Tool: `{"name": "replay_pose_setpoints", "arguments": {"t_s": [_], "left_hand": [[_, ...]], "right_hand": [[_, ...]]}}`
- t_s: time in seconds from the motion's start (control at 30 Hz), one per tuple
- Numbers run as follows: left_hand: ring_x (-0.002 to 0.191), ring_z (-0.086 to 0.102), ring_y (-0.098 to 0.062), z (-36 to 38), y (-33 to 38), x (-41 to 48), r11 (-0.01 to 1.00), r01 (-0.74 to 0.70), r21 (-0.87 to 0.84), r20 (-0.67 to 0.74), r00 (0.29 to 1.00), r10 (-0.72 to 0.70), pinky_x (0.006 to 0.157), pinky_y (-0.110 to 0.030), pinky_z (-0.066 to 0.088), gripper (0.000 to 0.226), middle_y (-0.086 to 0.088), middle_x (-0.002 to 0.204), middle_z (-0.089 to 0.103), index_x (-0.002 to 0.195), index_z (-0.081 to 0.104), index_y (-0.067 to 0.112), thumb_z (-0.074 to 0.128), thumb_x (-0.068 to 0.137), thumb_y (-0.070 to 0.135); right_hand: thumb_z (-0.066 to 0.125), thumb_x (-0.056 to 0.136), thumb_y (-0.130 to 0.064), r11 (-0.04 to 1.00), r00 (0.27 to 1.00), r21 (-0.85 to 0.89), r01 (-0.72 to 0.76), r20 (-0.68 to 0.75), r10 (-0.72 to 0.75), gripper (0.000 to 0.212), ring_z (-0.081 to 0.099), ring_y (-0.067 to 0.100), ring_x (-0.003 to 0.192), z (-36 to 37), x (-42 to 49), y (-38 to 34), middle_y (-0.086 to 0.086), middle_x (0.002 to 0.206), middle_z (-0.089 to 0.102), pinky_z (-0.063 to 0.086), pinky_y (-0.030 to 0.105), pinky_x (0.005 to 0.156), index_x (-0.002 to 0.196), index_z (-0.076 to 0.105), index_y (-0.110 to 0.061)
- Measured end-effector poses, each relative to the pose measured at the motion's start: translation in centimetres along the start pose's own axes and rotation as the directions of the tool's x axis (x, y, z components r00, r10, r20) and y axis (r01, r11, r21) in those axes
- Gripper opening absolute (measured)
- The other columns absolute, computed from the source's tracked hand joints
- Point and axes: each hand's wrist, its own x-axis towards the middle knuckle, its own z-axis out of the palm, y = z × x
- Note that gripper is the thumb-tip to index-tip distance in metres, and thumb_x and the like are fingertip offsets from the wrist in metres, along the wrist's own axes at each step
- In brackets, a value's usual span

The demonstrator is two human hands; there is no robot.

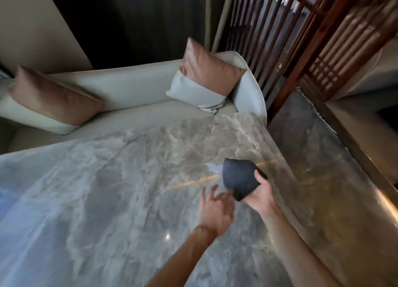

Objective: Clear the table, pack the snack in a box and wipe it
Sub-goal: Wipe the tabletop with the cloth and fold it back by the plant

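Note:
A dark grey cloth (239, 177), folded into a wad, is held above the right part of the grey marble table (112, 192). My right hand (261, 193) grips the cloth from below, thumb on its near edge. My left hand (216, 209) hovers just to the left of the cloth with fingers spread, its fingertips close to the cloth's lower corner. No snack or box is in view.
A pale sofa (133, 86) runs along the table's far edge, with a brown and white cushion (51, 101) at the left and another cushion (206, 77) at the right. A dark wooden lattice screen (301, 39) stands at the back right, beside the marble floor (312, 136).

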Motion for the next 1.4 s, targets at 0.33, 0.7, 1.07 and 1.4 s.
{"name": "replay_pose_setpoints", "arguments": {"t_s": [0.33, 0.7, 1.07, 1.4], "left_hand": [[0.149, -0.017, -0.027, 0.0, -14.7, 2.9, 0.902, 0.379, 0.207, 0.014, 0.921, -0.39, 0.111, -0.068, -0.015, 0.065, 0.006, 0.163, -0.01, 0.15, 0.007, 0.044, 0.025, 0.091, 0.065], [0.151, -0.003, -0.018, 5.0, -20.1, 0.8, 0.936, 0.277, 0.216, -0.231, 0.946, -0.226, 0.117, -0.062, -0.002, 0.063, 0.012, 0.163, 0.001, 0.149, -0.002, 0.047, 0.015, 0.091, 0.064], [0.15, -0.015, -0.019, 6.0, -21.5, 0.9, 0.96, 0.245, 0.139, -0.36, 0.915, -0.182, 0.119, -0.061, -0.002, 0.068, 0.01, 0.163, -0.009, 0.149, -0.016, 0.041, 0.015, 0.091, 0.058], [0.15, -0.016, -0.018, 5.9, -21.1, 0.4, 0.976, 0.195, 0.099, -0.357, 0.922, -0.148, 0.117, -0.064, -0.005, 0.064, 0.013, 0.163, -0.003, 0.15, -0.01, 0.041, 0.012, 0.092, 0.053]], "right_hand": [[0.054, 0.088, -0.055, 0.651, 0.926, -0.757, 0.059, -0.203, -0.32, 0.056, 0.06, 0.026, 0.111, 0.4, 8.3, -9.0, 0.008, 0.124, 0.06, 0.055, 0.038, 0.083, 0.13, 0.054, -0.018], [0.023, 0.099, -0.054, -0.215, 0.855, -0.97, -0.116, 0.012, -0.518, 0.06, -0.008, 0.019, 0.151, -1.3, 14.7, 2.3, 0.004, 0.164, 0.003, -0.012, 0.039, 0.121, 0.154, 0.009, -0.032], [0.019, 0.097, -0.056, -0.67, 0.886, -0.713, 0.205, 0.427, -0.183, 0.05, -0.012, 0.017, 0.151, 2.5, 11.7, 13.2, -0.022, 0.161, 0.0, -0.01, 0.047, 0.122, 0.145, 0.005, -0.058], [0.01, 0.093, -0.061, -0.596, 0.893, -0.791, -0.138, 0.161, -0.42, 0.052, -0.016, 0.022, 0.15, -2.8, 10.2, 10.2, -0.02, 0.161, -0.012, -0.009, 0.055, 0.12, 0.14, -0.014, -0.063]]}}
